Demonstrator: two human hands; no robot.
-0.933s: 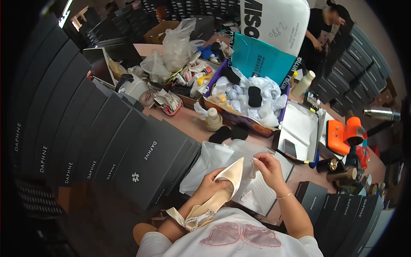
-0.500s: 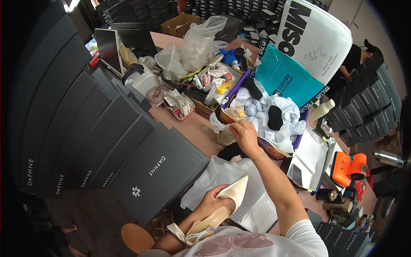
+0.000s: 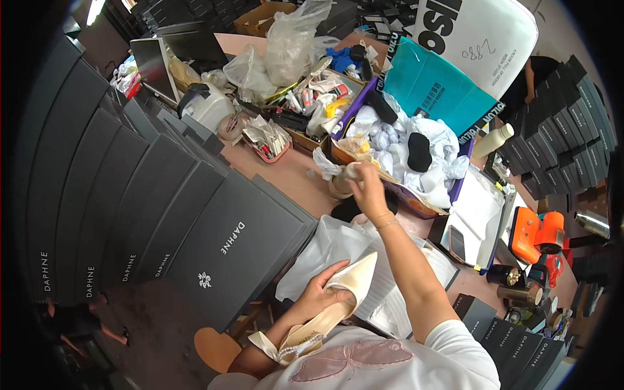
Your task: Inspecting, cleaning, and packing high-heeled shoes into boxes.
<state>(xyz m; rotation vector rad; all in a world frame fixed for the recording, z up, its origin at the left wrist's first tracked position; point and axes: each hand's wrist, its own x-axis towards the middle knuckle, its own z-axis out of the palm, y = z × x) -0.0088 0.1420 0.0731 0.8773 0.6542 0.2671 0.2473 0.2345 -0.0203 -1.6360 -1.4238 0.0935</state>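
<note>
My left hand (image 3: 318, 298) is closed around a cream satin pointed-toe shoe (image 3: 361, 275), held near my chest with its toe up and to the right. The shoe's strap carries a row of pearl-like beads and lies toward my forearm. My right hand (image 3: 369, 194) reaches out to a beige round pot (image 3: 338, 188) on the table, beside the purple-edged box. Its fingers are pinched together over the pot's top around something small and pale that I cannot make out. White tissue paper (image 3: 312, 252) lies spread under the shoe.
To the left rise stacked dark grey shoe boxes (image 3: 250, 250). Beyond my right hand, a purple box (image 3: 455, 188) holds crumpled white paper. A pink basket (image 3: 281, 155) of tags, a phone (image 3: 457, 244) and an orange device (image 3: 538, 234) stand around. A person (image 3: 84, 325) shows at lower left.
My right hand has lifted slightly at the pot, and something pale shows at its fingertips. The shoe stays in my left hand, tilted a little. The whole view has shifted slightly.
</note>
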